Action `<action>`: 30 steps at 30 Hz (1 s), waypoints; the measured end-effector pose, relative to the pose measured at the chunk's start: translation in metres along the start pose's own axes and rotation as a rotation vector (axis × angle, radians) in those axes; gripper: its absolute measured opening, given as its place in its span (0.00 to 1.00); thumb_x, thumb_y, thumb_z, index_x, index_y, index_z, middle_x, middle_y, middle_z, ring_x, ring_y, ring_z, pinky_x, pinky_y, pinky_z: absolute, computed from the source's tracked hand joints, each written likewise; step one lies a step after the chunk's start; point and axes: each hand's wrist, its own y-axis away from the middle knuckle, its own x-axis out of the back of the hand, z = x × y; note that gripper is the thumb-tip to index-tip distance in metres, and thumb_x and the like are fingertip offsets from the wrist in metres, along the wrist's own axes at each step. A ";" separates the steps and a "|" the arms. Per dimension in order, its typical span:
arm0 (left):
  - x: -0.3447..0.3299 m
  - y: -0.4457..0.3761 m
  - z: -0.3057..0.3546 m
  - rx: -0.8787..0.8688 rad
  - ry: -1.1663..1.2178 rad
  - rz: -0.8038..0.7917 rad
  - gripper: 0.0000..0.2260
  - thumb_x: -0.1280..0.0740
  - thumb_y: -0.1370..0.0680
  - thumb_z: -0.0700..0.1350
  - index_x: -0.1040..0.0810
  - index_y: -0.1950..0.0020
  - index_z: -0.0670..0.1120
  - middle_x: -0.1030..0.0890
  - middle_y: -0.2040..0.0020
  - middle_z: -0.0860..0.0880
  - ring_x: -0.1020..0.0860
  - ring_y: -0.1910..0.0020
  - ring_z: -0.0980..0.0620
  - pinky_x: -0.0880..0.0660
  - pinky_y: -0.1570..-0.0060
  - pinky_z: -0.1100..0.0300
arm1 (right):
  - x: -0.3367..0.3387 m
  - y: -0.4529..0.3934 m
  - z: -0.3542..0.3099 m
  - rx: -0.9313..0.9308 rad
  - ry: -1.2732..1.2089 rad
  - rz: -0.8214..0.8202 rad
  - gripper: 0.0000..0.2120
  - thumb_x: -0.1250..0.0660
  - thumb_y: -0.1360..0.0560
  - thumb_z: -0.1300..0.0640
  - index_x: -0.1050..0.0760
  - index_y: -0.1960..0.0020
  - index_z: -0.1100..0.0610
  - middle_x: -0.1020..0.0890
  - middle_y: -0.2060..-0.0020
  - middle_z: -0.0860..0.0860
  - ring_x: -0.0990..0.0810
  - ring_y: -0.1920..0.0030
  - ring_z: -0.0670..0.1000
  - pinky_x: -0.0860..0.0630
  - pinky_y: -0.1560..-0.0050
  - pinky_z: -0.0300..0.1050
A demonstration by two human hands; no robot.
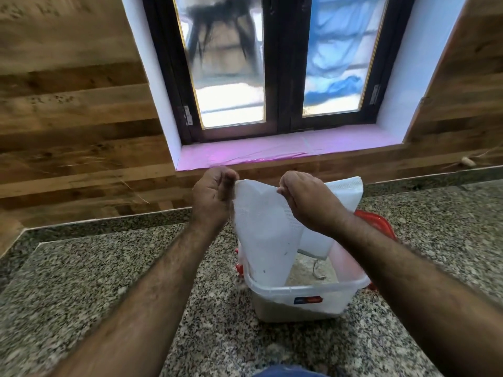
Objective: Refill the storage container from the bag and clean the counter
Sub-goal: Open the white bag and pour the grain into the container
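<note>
A white woven bag hangs upside down over a clear plastic storage container that stands on the granite counter. My left hand pinches one upper corner of the bag, and my right hand pinches the bag's upper edge beside it. The bag's lower end dips into the container, which holds a pale grainy filling. A red lid lies behind the container, partly hidden by my right forearm.
A wood-panelled wall rises behind the counter. A dark-framed window with a pink-lined sill faces me. Red latches show at the container's left side.
</note>
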 end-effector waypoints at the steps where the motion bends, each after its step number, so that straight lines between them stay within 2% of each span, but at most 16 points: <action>1: -0.002 0.006 0.004 0.054 0.032 0.053 0.46 0.45 0.31 0.85 0.22 0.32 0.50 0.18 0.38 0.51 0.19 0.48 0.60 0.19 0.53 0.61 | 0.000 0.001 -0.002 -0.018 0.012 0.014 0.09 0.38 0.14 0.54 0.31 0.52 0.54 0.22 0.59 0.52 0.25 0.60 0.59 0.24 0.59 0.59; 3: -0.009 0.023 0.009 0.132 0.104 0.216 0.57 0.54 0.34 0.87 0.45 0.13 0.54 0.37 0.14 0.50 0.30 0.22 0.56 0.28 0.30 0.64 | 0.000 0.004 -0.006 -0.052 0.029 0.047 0.10 0.37 0.14 0.55 0.32 0.53 0.55 0.23 0.61 0.52 0.26 0.62 0.59 0.27 0.62 0.55; 5: -0.018 0.043 0.013 0.165 0.214 0.143 0.61 0.56 0.36 0.88 0.58 0.11 0.55 0.49 0.11 0.52 0.42 0.16 0.58 0.39 0.19 0.59 | -0.001 0.006 -0.010 -0.076 0.040 0.075 0.10 0.36 0.15 0.56 0.34 0.53 0.55 0.25 0.62 0.51 0.27 0.64 0.57 0.31 0.64 0.51; 6: -0.022 0.052 0.016 0.189 0.312 -0.004 0.63 0.54 0.37 0.89 0.59 0.11 0.53 0.44 0.11 0.53 0.38 0.17 0.58 0.35 0.19 0.54 | -0.002 0.007 -0.011 -0.088 0.039 0.082 0.10 0.36 0.15 0.56 0.34 0.53 0.54 0.26 0.62 0.50 0.27 0.64 0.56 0.33 0.64 0.50; 8: -0.027 0.066 0.017 0.179 0.375 -0.177 0.65 0.52 0.37 0.88 0.61 0.11 0.50 0.34 0.16 0.63 0.29 0.23 0.64 0.25 0.28 0.59 | -0.003 0.008 -0.013 -0.113 0.025 0.090 0.11 0.36 0.15 0.56 0.36 0.53 0.53 0.27 0.63 0.49 0.29 0.65 0.55 0.36 0.63 0.48; 9: -0.029 0.071 0.018 0.155 0.313 -0.119 0.63 0.54 0.34 0.87 0.63 0.12 0.48 0.39 0.15 0.65 0.34 0.20 0.65 0.29 0.24 0.60 | -0.003 0.009 -0.014 -0.125 0.022 0.092 0.11 0.37 0.15 0.56 0.36 0.53 0.53 0.27 0.63 0.49 0.30 0.65 0.55 0.37 0.63 0.47; 11: -0.032 0.078 0.008 0.091 0.242 0.059 0.58 0.59 0.28 0.84 0.64 0.12 0.44 0.57 0.11 0.54 0.52 0.12 0.57 0.49 0.14 0.50 | -0.004 0.009 -0.015 -0.141 0.029 0.094 0.11 0.36 0.15 0.55 0.36 0.53 0.52 0.27 0.63 0.49 0.29 0.66 0.54 0.37 0.64 0.46; 12: -0.033 0.081 0.005 0.029 0.209 0.070 0.56 0.59 0.27 0.83 0.64 0.12 0.45 0.60 0.11 0.49 0.55 0.12 0.53 0.53 0.13 0.44 | -0.005 0.009 -0.016 -0.148 0.034 0.091 0.11 0.36 0.15 0.55 0.36 0.53 0.53 0.27 0.63 0.49 0.29 0.66 0.53 0.37 0.65 0.45; 15: -0.036 0.085 0.007 0.057 0.330 -0.220 0.56 0.50 0.29 0.85 0.62 0.11 0.55 0.49 0.10 0.50 0.43 0.13 0.49 0.38 0.18 0.34 | -0.003 0.009 -0.018 -0.171 0.035 0.085 0.11 0.34 0.15 0.55 0.35 0.52 0.53 0.25 0.62 0.49 0.27 0.66 0.51 0.40 0.69 0.37; 18: -0.037 0.090 0.015 -0.080 0.126 0.012 0.55 0.53 0.25 0.81 0.62 0.12 0.44 0.56 0.11 0.51 0.43 0.16 0.65 0.41 0.16 0.56 | 0.004 0.010 -0.019 -0.175 0.049 0.080 0.11 0.34 0.15 0.54 0.34 0.52 0.53 0.25 0.61 0.49 0.28 0.67 0.48 0.40 0.69 0.35; 19: -0.037 0.085 0.013 -0.099 0.066 0.072 0.52 0.52 0.22 0.79 0.60 0.11 0.43 0.54 0.11 0.52 0.40 0.18 0.68 0.39 0.18 0.61 | 0.007 0.010 -0.019 -0.159 0.053 0.077 0.11 0.34 0.15 0.55 0.35 0.52 0.53 0.26 0.62 0.49 0.30 0.68 0.48 0.41 0.69 0.36; 21: -0.031 0.071 0.015 0.022 -0.001 0.032 0.42 0.42 0.17 0.72 0.45 0.12 0.48 0.35 0.15 0.48 0.27 0.23 0.58 0.24 0.27 0.50 | 0.012 0.012 -0.021 -0.094 0.058 0.068 0.12 0.35 0.14 0.56 0.37 0.52 0.54 0.27 0.64 0.49 0.32 0.69 0.52 0.42 0.70 0.42; 23: -0.027 0.054 0.007 0.060 -0.084 0.039 0.22 0.37 0.14 0.60 0.24 0.25 0.48 0.15 0.38 0.48 0.15 0.45 0.54 0.15 0.52 0.51 | 0.014 0.013 -0.020 -0.013 0.049 0.057 0.12 0.36 0.14 0.55 0.37 0.52 0.53 0.28 0.65 0.50 0.32 0.68 0.55 0.42 0.68 0.45; 25: -0.025 0.041 0.004 -0.006 -0.134 0.141 0.10 0.36 0.12 0.53 0.20 0.42 0.50 0.17 0.56 0.54 0.20 0.60 0.59 0.23 0.62 0.58 | 0.017 0.013 -0.016 0.036 0.015 0.059 0.11 0.38 0.14 0.51 0.35 0.52 0.54 0.25 0.64 0.52 0.29 0.67 0.57 0.38 0.67 0.46; 27: -0.025 0.033 0.000 -0.015 -0.076 0.167 0.08 0.37 0.12 0.53 0.21 0.48 0.53 0.20 0.59 0.56 0.25 0.63 0.63 0.26 0.64 0.61 | 0.022 0.013 -0.007 0.048 -0.026 0.104 0.17 0.42 0.15 0.44 0.29 0.50 0.58 0.21 0.63 0.54 0.24 0.65 0.58 0.34 0.64 0.47; 30: -0.023 0.026 -0.013 0.045 0.023 0.220 0.11 0.37 0.14 0.56 0.23 0.51 0.53 0.21 0.58 0.52 0.25 0.61 0.57 0.26 0.62 0.55 | 0.032 0.018 0.023 -0.070 -0.010 0.256 0.27 0.46 0.16 0.36 0.21 0.44 0.58 0.16 0.55 0.55 0.20 0.55 0.57 0.31 0.55 0.48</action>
